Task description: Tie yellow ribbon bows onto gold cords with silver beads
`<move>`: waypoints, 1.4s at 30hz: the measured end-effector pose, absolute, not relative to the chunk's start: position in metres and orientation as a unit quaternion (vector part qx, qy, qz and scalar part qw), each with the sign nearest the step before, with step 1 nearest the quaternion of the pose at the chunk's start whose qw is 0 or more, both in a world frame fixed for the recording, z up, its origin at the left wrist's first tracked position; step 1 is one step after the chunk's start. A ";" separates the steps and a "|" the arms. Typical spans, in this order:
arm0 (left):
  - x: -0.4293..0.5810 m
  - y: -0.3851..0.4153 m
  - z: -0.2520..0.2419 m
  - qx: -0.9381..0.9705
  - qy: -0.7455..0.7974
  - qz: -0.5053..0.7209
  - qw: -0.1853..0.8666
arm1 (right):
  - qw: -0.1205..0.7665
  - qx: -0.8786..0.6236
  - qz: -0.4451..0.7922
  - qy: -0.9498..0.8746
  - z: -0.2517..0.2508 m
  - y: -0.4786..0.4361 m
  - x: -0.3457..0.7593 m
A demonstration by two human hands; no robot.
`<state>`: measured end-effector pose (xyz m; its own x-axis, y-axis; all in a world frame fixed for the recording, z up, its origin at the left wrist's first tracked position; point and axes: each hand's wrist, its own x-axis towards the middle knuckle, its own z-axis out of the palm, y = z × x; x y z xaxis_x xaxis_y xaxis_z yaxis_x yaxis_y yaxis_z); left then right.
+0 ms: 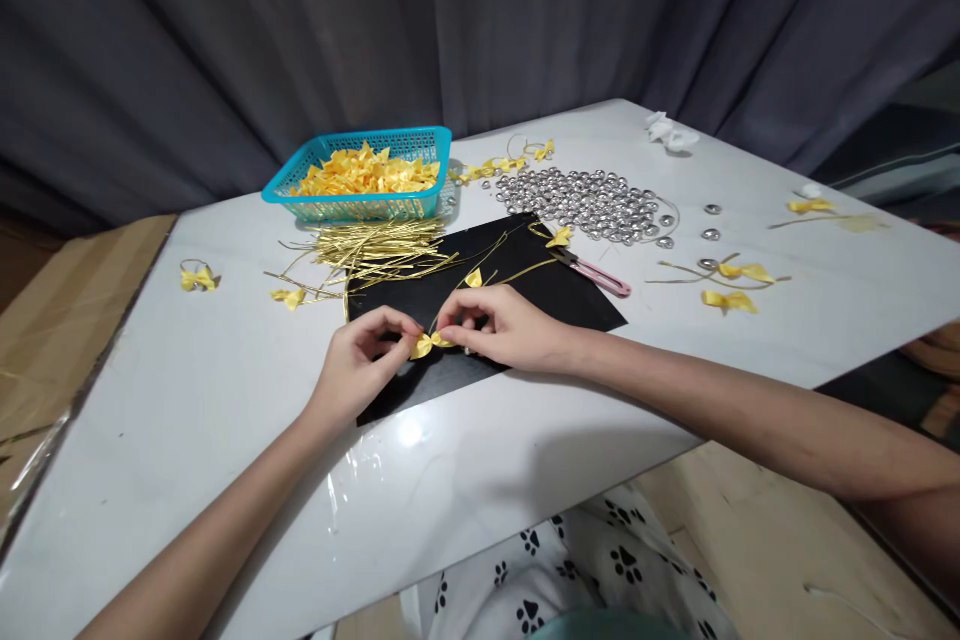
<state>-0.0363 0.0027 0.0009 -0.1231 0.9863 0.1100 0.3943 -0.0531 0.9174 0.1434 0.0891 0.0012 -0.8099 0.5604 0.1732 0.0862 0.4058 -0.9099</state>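
Note:
A small yellow ribbon bow (423,347) is held between both hands, just above a black sheet (420,386). My left hand (366,360) pinches its left side with thumb and forefinger. With a similar pinch, my right hand (499,325) grips the right side, its other fingers curled. Past the right hand, another yellow bow (473,278) lies on the sheet beside thin gold ties. Pink-handled snips (600,275) rest at the sheet's right side, with a further bow (559,237) by their tip.
A turquoise basket (357,203) of yellow bows stands at the back left, behind a bundle of gold ties (375,248). Silver teardrop beads (581,203) are heaped at the back. Loose bows (742,272) lie to the right, and one bow with a tie (198,278) sits far left.

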 end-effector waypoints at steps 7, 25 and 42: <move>-0.053 0.006 -0.003 0.744 0.542 0.336 0.199 | 0.227 -0.198 0.549 -0.780 -0.002 0.095 0.144; -0.027 0.000 0.008 0.486 0.615 0.552 0.284 | 0.399 -0.200 0.383 -0.809 -0.005 0.084 0.142; -0.019 -0.002 0.007 0.308 0.573 0.545 0.529 | 0.319 -0.281 0.580 -0.695 0.005 0.084 0.141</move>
<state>-0.0194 -0.0016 0.0070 -0.2512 0.9293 -0.2707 -0.2239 0.2162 0.9503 0.1407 0.0837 0.0053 -0.6394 0.7598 0.1176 0.0213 0.1704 -0.9852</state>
